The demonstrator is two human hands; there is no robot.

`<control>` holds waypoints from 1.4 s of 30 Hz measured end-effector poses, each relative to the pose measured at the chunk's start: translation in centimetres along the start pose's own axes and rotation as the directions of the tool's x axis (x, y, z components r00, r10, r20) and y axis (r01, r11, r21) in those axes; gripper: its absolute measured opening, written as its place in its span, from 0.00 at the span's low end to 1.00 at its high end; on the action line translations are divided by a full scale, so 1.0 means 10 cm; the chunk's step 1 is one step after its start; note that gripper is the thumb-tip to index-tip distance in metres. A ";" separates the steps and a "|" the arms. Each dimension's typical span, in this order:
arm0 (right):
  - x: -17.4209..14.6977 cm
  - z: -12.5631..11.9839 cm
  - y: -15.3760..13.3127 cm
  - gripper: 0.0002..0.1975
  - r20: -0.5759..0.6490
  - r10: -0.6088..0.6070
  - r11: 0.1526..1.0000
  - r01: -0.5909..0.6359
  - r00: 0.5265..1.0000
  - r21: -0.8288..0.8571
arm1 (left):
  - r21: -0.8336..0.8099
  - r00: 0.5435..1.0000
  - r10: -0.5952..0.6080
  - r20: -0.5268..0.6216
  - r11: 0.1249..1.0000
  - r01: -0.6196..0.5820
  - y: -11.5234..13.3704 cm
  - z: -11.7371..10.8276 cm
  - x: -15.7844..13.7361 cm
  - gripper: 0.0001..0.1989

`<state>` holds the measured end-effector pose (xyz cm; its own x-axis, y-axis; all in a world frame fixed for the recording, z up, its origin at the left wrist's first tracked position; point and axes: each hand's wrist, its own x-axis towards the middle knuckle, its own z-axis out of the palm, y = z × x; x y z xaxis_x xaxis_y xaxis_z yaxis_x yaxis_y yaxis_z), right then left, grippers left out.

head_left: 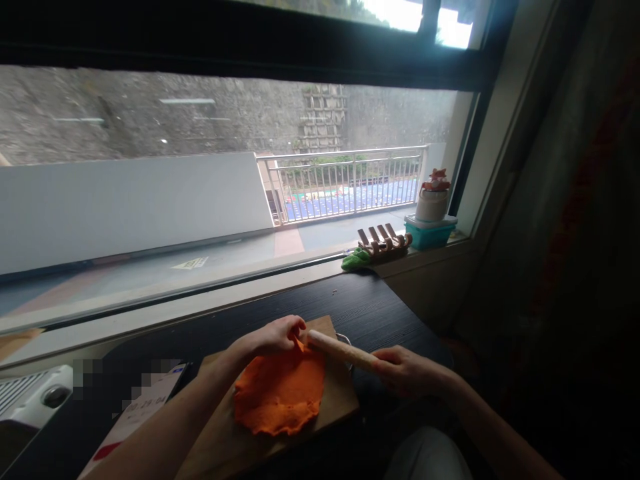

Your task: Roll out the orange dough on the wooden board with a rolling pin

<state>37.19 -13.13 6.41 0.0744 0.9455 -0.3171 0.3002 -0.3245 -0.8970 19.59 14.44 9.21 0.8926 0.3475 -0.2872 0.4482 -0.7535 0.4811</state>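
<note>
A flat, thin orange sheet of dough (280, 390) with a ragged edge lies on a wooden board (343, 400). At its far edge, my left hand (280, 333) is closed, pinching the rim between the fingers. My right hand (407, 370) grips one end of a pale rolling pin (340, 348). The pin's other end points left, over the board's far right part, close to my left fingers. Whether the pin's tip touches the dough, I cannot tell.
The board rests on a dark table (325, 297) beside a window. Left of my forearm lies a phone-like screen (145, 400), partly pixelated. On the sill are a green cloth (356, 260), a brown slatted object (384, 243) and a teal box (430, 233) with a white container (432, 205) on top.
</note>
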 end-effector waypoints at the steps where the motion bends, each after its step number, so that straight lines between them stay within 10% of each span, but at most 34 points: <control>1: -0.01 -0.01 0.01 0.22 0.016 0.005 1.000 -0.005 1.000 0.005 | 0.018 1.000 0.001 -0.004 1.000 0.000 0.03 0.00 -0.02 0.21; 15: -0.40 0.23 0.19 0.20 -0.097 0.011 0.990 0.003 0.995 0.144 | 0.134 0.993 0.083 0.079 0.987 -0.093 0.36 0.04 -0.05 0.06; 42: -0.45 0.39 0.21 0.21 -0.111 0.049 0.964 -0.018 0.993 0.264 | 0.096 0.980 0.112 0.165 0.987 -0.129 0.31 -0.01 -0.04 0.15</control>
<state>33.78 -18.13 4.74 0.1945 0.9258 -0.3242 0.0371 -0.3373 -0.9407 20.59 12.01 10.91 0.9169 0.1641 -0.3639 0.3224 -0.8419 0.4327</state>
